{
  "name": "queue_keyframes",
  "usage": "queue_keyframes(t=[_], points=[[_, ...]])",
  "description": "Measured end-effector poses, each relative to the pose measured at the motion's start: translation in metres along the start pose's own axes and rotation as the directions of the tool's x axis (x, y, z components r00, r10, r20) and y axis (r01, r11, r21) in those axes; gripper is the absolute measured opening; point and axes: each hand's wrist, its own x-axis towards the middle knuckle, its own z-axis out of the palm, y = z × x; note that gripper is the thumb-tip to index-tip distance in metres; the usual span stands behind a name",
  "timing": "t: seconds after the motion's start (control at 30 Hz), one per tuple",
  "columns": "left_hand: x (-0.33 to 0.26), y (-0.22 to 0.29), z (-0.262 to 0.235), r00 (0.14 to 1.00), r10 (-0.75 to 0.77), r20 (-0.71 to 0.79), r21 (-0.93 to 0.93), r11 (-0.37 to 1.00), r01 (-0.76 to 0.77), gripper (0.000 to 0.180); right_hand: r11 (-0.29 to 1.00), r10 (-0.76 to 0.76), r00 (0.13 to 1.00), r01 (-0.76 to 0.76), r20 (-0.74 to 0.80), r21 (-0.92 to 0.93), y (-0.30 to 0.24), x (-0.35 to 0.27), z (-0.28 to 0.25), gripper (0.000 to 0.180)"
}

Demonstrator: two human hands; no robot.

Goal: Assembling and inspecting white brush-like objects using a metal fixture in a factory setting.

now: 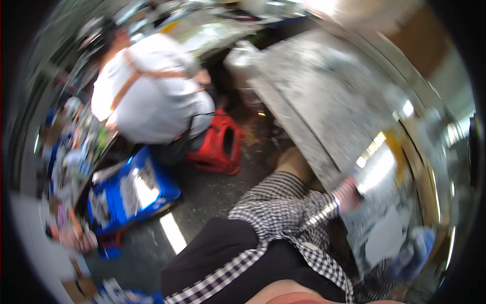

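The picture is blurred by motion. My right hand [349, 195], in a pinkish glove with a checked sleeve behind it, reaches right to the near edge of a grey metal worktable [314, 96]. It rests against a shiny pale sheet or bag [379, 172] lying on that table. The blur hides whether the fingers grip the sheet. My left hand is out of the picture. My dark apron [228, 258] fills the lower middle.
Another person in a white shirt with orange straps [152, 96] crouches at the left on a red plastic stool [220, 147]. A blue crate [131, 195] stands on the dark floor beside cluttered shelves. A blue cloth [415, 251] lies at the table's near end.
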Motion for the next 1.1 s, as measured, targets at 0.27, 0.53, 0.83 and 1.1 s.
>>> queue_keyframes(t=[0.27, 0.53, 0.83, 1.1], points=[[-0.032, -0.002, -0.043, 0.996, -0.065, -0.067, 0.006, 0.998, 0.066, 0.039, 0.947, 0.32, 0.946, -0.319, -0.055, 0.023, -0.022, -0.048, -0.01, 0.015], [-0.019, -0.008, -0.076, 0.863, -0.495, 0.106, -0.323, 0.803, 0.5, 0.034, 0.874, 0.484, 0.857, -0.483, -0.178, 0.053, -0.03, -0.089, -0.021, 0.013], [0.006, 0.016, -0.108, 0.884, -0.468, -0.022, -0.248, 0.859, 0.449, 0.048, 0.802, 0.564, 0.8, -0.59, -0.205, -0.094, -0.035, -0.106, -0.032, 0.018], [0.008, 0.028, -0.07, 0.822, -0.555, 0.127, -0.251, 0.784, 0.568, 0.067, 0.765, 0.604, 0.75, -0.641, -0.27, -0.068, -0.037, -0.128, -0.035, 0.014]])
